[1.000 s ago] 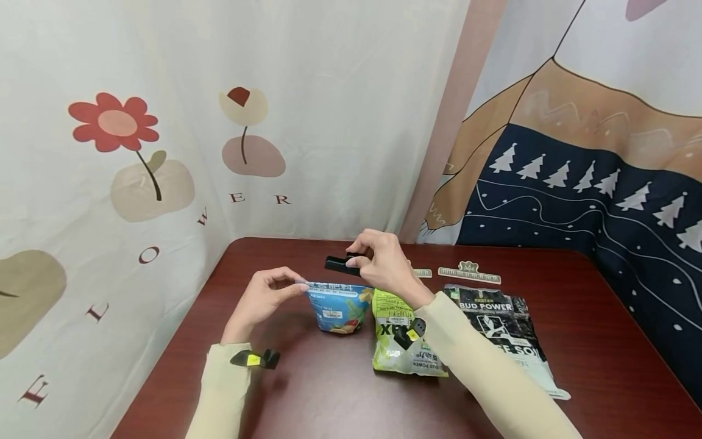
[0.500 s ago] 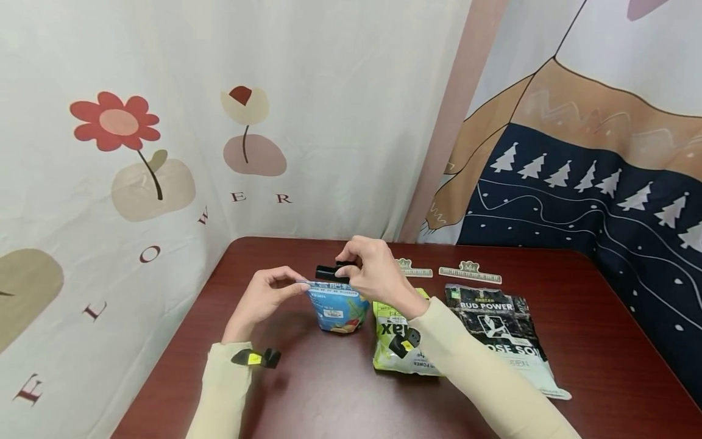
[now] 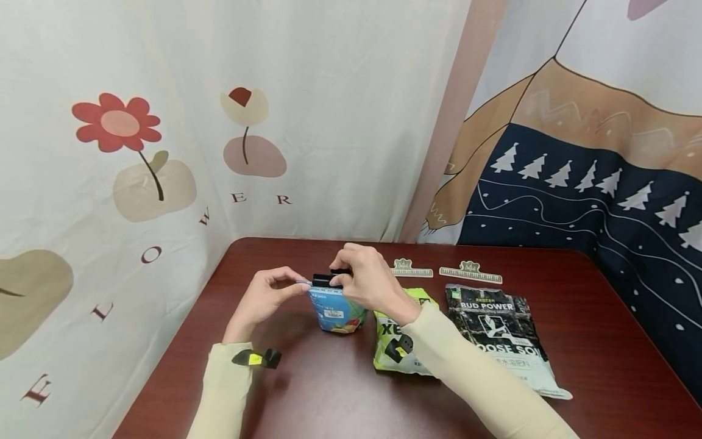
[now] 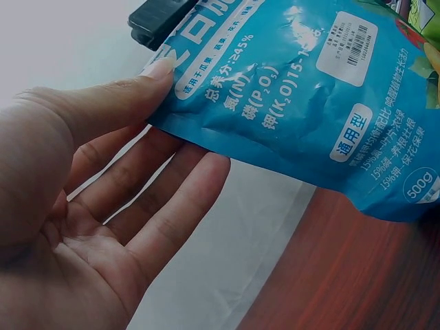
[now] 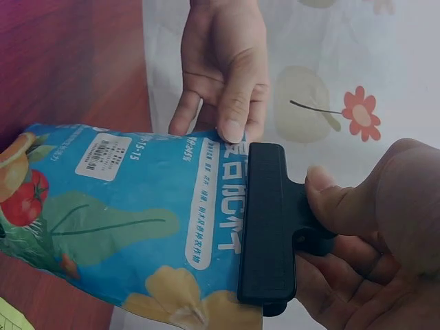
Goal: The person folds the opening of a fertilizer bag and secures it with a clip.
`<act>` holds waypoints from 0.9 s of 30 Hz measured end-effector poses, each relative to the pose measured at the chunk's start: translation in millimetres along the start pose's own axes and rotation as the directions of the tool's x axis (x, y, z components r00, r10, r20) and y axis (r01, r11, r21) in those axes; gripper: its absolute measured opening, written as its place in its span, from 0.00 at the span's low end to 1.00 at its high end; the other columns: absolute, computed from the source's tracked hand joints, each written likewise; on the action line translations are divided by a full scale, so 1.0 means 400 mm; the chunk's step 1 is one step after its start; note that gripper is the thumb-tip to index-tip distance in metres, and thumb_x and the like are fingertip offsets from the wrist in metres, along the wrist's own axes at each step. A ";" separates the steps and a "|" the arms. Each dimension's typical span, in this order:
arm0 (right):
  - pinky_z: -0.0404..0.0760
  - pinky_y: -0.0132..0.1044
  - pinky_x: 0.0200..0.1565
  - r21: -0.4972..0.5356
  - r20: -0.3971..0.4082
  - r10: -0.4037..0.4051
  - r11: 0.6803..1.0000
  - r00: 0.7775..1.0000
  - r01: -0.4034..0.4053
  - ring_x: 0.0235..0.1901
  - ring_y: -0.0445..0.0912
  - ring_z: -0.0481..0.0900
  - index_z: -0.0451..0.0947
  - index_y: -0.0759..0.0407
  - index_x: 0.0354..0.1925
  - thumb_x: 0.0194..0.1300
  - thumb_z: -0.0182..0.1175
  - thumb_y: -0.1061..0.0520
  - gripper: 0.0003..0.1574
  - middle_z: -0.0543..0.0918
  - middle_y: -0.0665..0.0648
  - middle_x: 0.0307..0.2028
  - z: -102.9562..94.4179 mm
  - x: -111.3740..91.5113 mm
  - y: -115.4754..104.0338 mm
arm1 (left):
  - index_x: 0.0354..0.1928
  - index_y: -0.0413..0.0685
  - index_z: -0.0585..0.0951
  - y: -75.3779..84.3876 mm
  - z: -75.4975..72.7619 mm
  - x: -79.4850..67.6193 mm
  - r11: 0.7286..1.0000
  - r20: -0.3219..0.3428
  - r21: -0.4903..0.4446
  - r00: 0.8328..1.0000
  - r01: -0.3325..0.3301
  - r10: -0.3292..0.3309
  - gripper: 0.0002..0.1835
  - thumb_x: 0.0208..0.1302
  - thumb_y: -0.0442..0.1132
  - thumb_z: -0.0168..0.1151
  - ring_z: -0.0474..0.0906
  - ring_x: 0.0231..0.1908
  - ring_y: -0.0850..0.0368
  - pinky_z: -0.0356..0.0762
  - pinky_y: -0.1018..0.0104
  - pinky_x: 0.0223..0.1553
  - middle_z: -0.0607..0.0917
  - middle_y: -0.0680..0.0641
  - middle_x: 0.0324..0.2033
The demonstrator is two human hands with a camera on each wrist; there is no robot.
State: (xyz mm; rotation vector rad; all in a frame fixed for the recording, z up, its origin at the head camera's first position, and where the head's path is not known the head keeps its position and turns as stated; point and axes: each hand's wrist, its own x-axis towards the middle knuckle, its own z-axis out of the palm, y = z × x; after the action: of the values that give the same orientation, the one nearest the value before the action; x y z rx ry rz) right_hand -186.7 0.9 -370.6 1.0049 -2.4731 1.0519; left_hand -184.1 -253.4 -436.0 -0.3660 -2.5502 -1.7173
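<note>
A blue fertilizer pouch (image 3: 334,314) with vegetable pictures and a 500g mark stands upright on the table. My left hand (image 3: 265,299) pinches its upper left corner between thumb and fingers; the left wrist view shows that corner of the pouch (image 4: 275,103) close up. In my right hand (image 3: 368,281) is a black bag clip (image 5: 267,220), its handles pinched between thumb and fingers. The clip's long bar lies across the pouch's top edge, near the left thumb. Whether its jaws bite on the pouch or are still spread, I cannot tell.
A yellow-green bag (image 3: 386,329) lies right of the pouch, partly under my right forearm. Farther right lies a black and white bag (image 3: 496,317). Two pale ruler-like clips, one left (image 3: 414,272) and one right (image 3: 470,274), lie behind the bags. Curtains (image 3: 340,122) hang behind the table.
My right hand has brought the black bag clip left and down, from above the pouch onto its top edge. The left hand keeps its pinch on the corner.
</note>
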 end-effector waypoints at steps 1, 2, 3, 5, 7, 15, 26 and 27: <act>0.81 0.28 0.35 -0.010 0.002 -0.002 1.000 1.000 0.002 0.30 0.39 0.83 0.86 0.58 0.35 0.61 0.73 0.63 0.04 0.83 0.49 0.33 0.002 -0.001 0.000 | 0.40 0.51 0.89 0.000 0.000 0.000 1.000 0.000 0.001 1.000 -0.001 0.001 0.08 0.61 0.44 0.76 0.84 0.35 0.57 0.83 0.65 0.38 0.90 0.47 0.38; 0.81 0.28 0.35 -0.017 0.006 -0.002 1.000 1.000 0.002 0.30 0.39 0.83 0.86 0.58 0.36 0.61 0.73 0.63 0.04 0.83 0.49 0.33 0.003 -0.001 -0.001 | 0.41 0.51 0.89 0.000 -0.001 0.001 1.000 0.000 0.002 1.000 -0.001 0.001 0.08 0.61 0.44 0.75 0.84 0.36 0.56 0.83 0.65 0.38 0.90 0.46 0.38; 0.81 0.28 0.35 -0.021 0.012 -0.001 1.000 1.000 0.002 0.30 0.40 0.83 0.86 0.59 0.36 0.61 0.73 0.63 0.04 0.83 0.50 0.33 0.004 -0.002 -0.002 | 0.40 0.52 0.90 0.001 -0.001 0.000 1.000 -0.001 0.005 1.000 0.000 0.000 0.08 0.61 0.45 0.76 0.84 0.36 0.55 0.83 0.65 0.37 0.90 0.46 0.38; 0.82 0.29 0.35 -0.027 0.024 0.001 1.000 1.000 0.000 0.31 0.40 0.83 0.87 0.59 0.37 0.62 0.72 0.63 0.04 0.83 0.50 0.33 0.007 -0.004 -0.004 | 0.40 0.53 0.90 0.001 -0.001 0.001 1.000 -0.003 0.012 1.000 0.001 -0.001 0.08 0.61 0.45 0.76 0.83 0.36 0.54 0.82 0.65 0.37 0.90 0.46 0.38; 0.82 0.29 0.36 -0.030 0.034 0.002 1.000 0.999 -0.001 0.31 0.40 0.83 0.87 0.60 0.38 0.62 0.72 0.63 0.05 0.82 0.50 0.34 0.009 -0.005 -0.005 | 0.40 0.53 0.90 0.001 -0.002 0.000 1.000 -0.003 0.022 1.000 0.003 -0.003 0.08 0.61 0.46 0.76 0.83 0.37 0.52 0.82 0.65 0.36 0.90 0.47 0.38; 0.81 0.31 0.36 -0.076 0.048 -0.012 0.997 0.999 0.016 0.32 0.41 0.83 0.86 0.58 0.36 0.61 0.73 0.62 0.04 0.81 0.49 0.32 0.022 -0.005 -0.002 | 0.41 0.54 0.90 0.003 -0.006 -0.002 0.999 0.002 0.040 1.000 0.009 -0.009 0.07 0.62 0.44 0.74 0.84 0.37 0.49 0.82 0.63 0.36 0.91 0.46 0.38; 0.83 0.34 0.40 -0.096 0.124 0.009 0.995 0.992 0.003 0.36 0.42 0.82 0.85 0.58 0.40 0.62 0.74 0.57 0.10 0.81 0.50 0.36 0.025 -0.004 -0.005 | 0.42 0.50 0.90 0.006 -0.006 -0.004 1.000 0.009 0.004 1.000 0.021 -0.021 0.09 0.62 0.44 0.75 0.88 0.37 0.49 0.85 0.65 0.40 0.91 0.44 0.38; 0.82 0.34 0.40 -0.089 0.131 0.013 0.996 0.991 -0.001 0.37 0.42 0.82 0.85 0.58 0.41 0.62 0.73 0.57 0.10 0.81 0.51 0.37 0.025 -0.004 -0.005 | 0.42 0.50 0.90 0.005 -0.007 -0.005 1.000 0.010 0.006 1.000 0.021 -0.021 0.09 0.62 0.44 0.75 0.88 0.38 0.49 0.85 0.65 0.40 0.91 0.44 0.39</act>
State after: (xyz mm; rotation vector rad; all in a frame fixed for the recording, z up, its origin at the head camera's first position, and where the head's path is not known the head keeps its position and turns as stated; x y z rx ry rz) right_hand -184.2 -6.4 -377.3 1.0706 -2.6048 0.8950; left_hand -182.1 -255.5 -433.5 -0.3499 -2.5747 -1.7187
